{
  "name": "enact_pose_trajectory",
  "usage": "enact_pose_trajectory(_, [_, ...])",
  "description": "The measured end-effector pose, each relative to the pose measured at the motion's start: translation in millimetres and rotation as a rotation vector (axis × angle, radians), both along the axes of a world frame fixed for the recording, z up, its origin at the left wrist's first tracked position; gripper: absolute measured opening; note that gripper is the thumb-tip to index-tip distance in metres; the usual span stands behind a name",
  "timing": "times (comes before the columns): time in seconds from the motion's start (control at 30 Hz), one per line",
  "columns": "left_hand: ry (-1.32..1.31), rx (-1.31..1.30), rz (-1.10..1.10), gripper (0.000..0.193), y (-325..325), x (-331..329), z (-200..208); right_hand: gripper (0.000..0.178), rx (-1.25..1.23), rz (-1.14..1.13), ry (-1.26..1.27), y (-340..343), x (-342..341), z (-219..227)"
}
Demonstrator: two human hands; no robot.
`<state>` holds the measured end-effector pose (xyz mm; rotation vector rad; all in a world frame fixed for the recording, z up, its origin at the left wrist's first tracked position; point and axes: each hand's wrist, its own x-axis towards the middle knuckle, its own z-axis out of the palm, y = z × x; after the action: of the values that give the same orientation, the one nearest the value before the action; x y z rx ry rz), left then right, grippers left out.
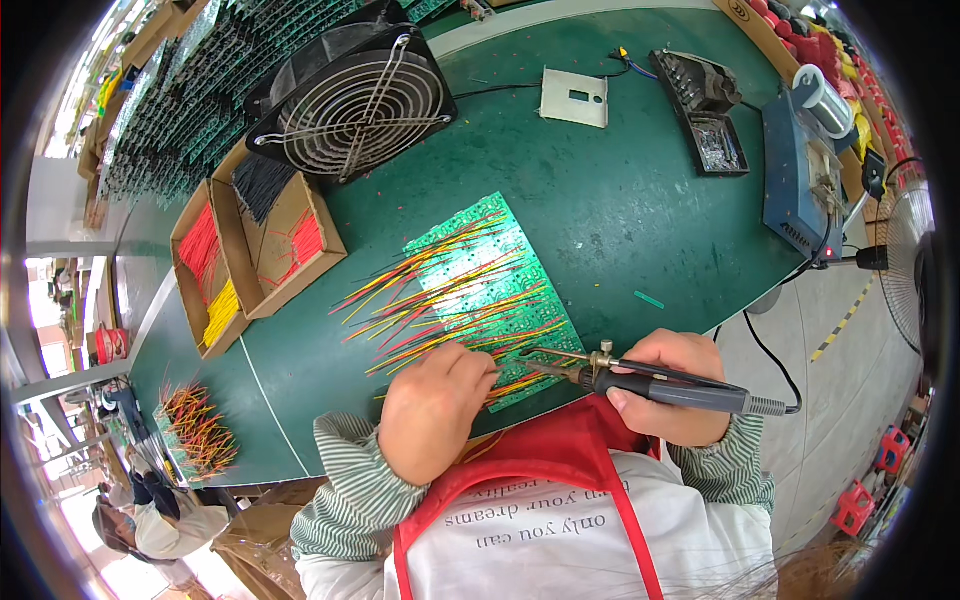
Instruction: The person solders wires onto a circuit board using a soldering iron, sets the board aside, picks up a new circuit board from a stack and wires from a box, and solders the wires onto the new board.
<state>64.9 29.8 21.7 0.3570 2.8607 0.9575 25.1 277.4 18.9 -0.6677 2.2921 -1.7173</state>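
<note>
A green circuit board (pixel 537 297) lies on the table in front of me, with rows of red, yellow and black wires (pixel 400 333) running off its left side. My left hand (pixel 432 408) is closed in a pinch at the near part of the board, on a thin wire whose end is mostly hidden by the fingers. In my right hand (pixel 680 385) is a black soldering iron (pixel 665 391) with a solder-feed tube clamped along it. Its tip points left, close to the board's near edge and the left fingertips.
A cardboard box (pixel 317 272) of cut wires stands left, below a black fan (pixel 350 100). Another wired board (pixel 197 432) lies at the far left. To the right are a blue soldering station (pixel 790 190), a solder spool (pixel 824 100), a black tray (pixel 720 145) and a white plate (pixel 574 97).
</note>
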Motion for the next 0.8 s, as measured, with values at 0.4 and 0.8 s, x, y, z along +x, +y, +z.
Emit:
enact_pose_trajectory(0.4, [-0.051, 0.006, -0.032, 0.007, 2, -6, -12, 0.016, -0.005, -0.004, -0.028, -2, 0, -7])
enact_pose_trajectory(0.8, [-0.066, -0.005, -0.023, 0.006, -9, -5, -6, 0.017, -0.036, -0.024, 0.047, 2, -10, 2])
